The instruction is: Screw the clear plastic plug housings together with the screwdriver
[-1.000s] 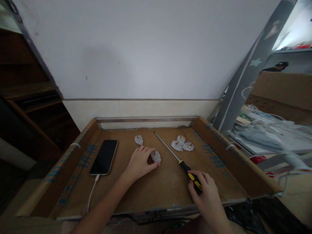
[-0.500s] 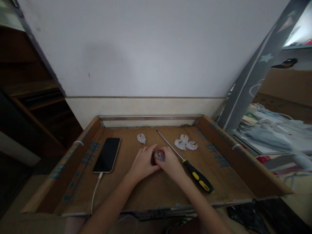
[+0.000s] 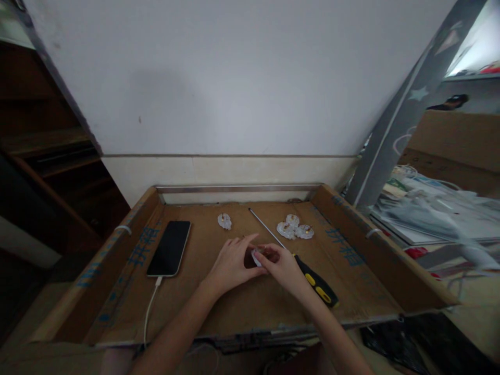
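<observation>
Over the middle of the cardboard, my right hand [image 3: 284, 268] pinches a small clear plastic piece [image 3: 257, 257] between thumb and fingers. My left hand [image 3: 233, 263] curls around the same piece from the left, its thumb reaching the piece's near side. Fingers cover most of it. Beyond my hands lies a similar clear scalloped plastic piece [image 3: 224, 222] with a brass-coloured pin. Several more clear plastic pieces [image 3: 288, 229] sit in a cluster to the right. Close by my right hand rests a screwdriver [image 3: 318, 285] with a black and yellow handle, its shaft pointing away from me.
A smartphone [image 3: 170, 248] with a white cable [image 3: 150, 312] plugged in lies at the left. The cardboard tray [image 3: 156, 317] has raised side walls. Behind it stands a white wall [image 3: 234, 78]. At the right are plastic-wrapped items [image 3: 437, 208] and a distant person [image 3: 451, 102].
The held piece has been turned between my fingers, and my right hand has tilted and shifted slightly right relative to the tray. The view has swung a little; the lying things stay put.
</observation>
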`<state>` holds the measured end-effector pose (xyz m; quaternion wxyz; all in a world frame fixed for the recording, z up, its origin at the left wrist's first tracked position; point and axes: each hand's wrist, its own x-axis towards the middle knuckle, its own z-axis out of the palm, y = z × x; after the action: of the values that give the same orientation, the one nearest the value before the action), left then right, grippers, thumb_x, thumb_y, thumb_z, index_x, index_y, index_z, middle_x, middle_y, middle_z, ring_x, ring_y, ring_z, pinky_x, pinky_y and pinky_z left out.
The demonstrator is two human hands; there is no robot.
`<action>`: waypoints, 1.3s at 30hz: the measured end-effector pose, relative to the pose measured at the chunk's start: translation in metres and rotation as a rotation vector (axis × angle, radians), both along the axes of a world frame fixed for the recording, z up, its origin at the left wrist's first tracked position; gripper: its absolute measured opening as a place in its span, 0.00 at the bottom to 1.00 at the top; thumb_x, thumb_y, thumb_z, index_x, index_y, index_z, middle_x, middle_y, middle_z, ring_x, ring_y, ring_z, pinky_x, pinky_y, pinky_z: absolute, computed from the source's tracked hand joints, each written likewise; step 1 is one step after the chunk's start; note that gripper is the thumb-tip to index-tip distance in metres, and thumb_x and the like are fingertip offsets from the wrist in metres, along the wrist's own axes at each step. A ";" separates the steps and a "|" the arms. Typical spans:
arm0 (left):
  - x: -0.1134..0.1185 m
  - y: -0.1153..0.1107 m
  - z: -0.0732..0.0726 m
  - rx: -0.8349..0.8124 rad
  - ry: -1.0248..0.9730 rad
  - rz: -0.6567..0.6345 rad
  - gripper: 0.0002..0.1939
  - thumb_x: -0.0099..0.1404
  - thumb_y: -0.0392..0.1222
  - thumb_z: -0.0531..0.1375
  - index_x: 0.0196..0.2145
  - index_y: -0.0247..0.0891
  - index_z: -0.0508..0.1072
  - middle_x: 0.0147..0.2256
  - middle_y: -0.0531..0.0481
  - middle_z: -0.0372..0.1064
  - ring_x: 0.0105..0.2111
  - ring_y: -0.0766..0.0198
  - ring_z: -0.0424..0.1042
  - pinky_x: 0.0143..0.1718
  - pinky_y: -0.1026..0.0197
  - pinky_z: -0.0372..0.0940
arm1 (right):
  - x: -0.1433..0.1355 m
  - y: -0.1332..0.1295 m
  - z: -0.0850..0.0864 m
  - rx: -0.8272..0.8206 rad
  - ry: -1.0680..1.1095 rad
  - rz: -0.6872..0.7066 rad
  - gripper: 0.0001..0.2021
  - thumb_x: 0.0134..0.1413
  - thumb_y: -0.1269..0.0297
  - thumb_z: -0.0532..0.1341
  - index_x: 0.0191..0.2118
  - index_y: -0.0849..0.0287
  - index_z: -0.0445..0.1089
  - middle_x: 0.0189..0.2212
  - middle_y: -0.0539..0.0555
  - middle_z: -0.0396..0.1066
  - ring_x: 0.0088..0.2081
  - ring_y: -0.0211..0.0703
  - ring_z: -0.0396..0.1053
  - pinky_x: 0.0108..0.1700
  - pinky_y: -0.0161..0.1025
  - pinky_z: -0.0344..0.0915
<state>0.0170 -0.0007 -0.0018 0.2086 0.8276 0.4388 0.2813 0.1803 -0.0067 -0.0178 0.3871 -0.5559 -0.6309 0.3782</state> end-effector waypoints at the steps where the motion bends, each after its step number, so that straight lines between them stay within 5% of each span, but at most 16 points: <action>1: 0.000 0.000 0.001 0.006 0.007 -0.004 0.39 0.51 0.54 0.66 0.57 0.43 0.57 0.45 0.49 0.71 0.46 0.54 0.67 0.49 0.52 0.56 | 0.000 0.000 -0.001 -0.003 0.023 0.000 0.18 0.48 0.53 0.60 0.38 0.63 0.71 0.31 0.57 0.74 0.32 0.44 0.72 0.34 0.38 0.68; 9: -0.008 0.000 -0.001 0.011 0.068 -0.022 0.40 0.51 0.55 0.66 0.58 0.43 0.57 0.44 0.50 0.72 0.47 0.53 0.66 0.51 0.52 0.53 | 0.005 -0.001 -0.003 -0.011 0.149 -0.023 0.19 0.45 0.50 0.61 0.36 0.62 0.71 0.30 0.58 0.75 0.32 0.46 0.72 0.35 0.40 0.68; 16: -0.010 -0.001 -0.004 0.014 0.026 0.024 0.39 0.51 0.52 0.67 0.58 0.44 0.58 0.48 0.49 0.70 0.49 0.53 0.65 0.50 0.52 0.56 | 0.003 0.025 0.000 0.059 0.228 -0.052 0.24 0.47 0.46 0.57 0.40 0.63 0.67 0.31 0.57 0.73 0.29 0.42 0.72 0.31 0.39 0.69; 24: -0.010 0.025 0.005 0.214 0.055 0.245 0.13 0.62 0.40 0.57 0.46 0.42 0.69 0.45 0.49 0.71 0.46 0.56 0.67 0.48 0.53 0.59 | -0.015 0.044 0.006 0.304 0.094 -0.070 0.15 0.49 0.54 0.60 0.38 0.61 0.67 0.34 0.55 0.70 0.32 0.40 0.68 0.36 0.39 0.66; 32: 0.002 0.041 -0.003 0.188 -0.069 0.247 0.05 0.62 0.40 0.58 0.36 0.41 0.72 0.35 0.52 0.75 0.37 0.60 0.71 0.42 0.57 0.63 | -0.011 0.049 -0.009 0.411 0.039 -0.091 0.17 0.53 0.57 0.57 0.46 0.60 0.68 0.37 0.58 0.66 0.31 0.39 0.67 0.34 0.39 0.68; 39: 0.001 0.036 -0.008 0.194 -0.090 0.232 0.07 0.59 0.41 0.60 0.37 0.41 0.71 0.36 0.51 0.74 0.38 0.59 0.71 0.42 0.57 0.63 | -0.014 0.041 -0.008 0.424 0.037 -0.086 0.14 0.55 0.56 0.57 0.40 0.60 0.72 0.35 0.57 0.66 0.35 0.42 0.68 0.40 0.41 0.68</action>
<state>0.0185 0.0351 -0.0095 0.1132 0.7740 0.4925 0.3815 0.1667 0.0344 -0.0256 0.5225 -0.4815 -0.6650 0.2302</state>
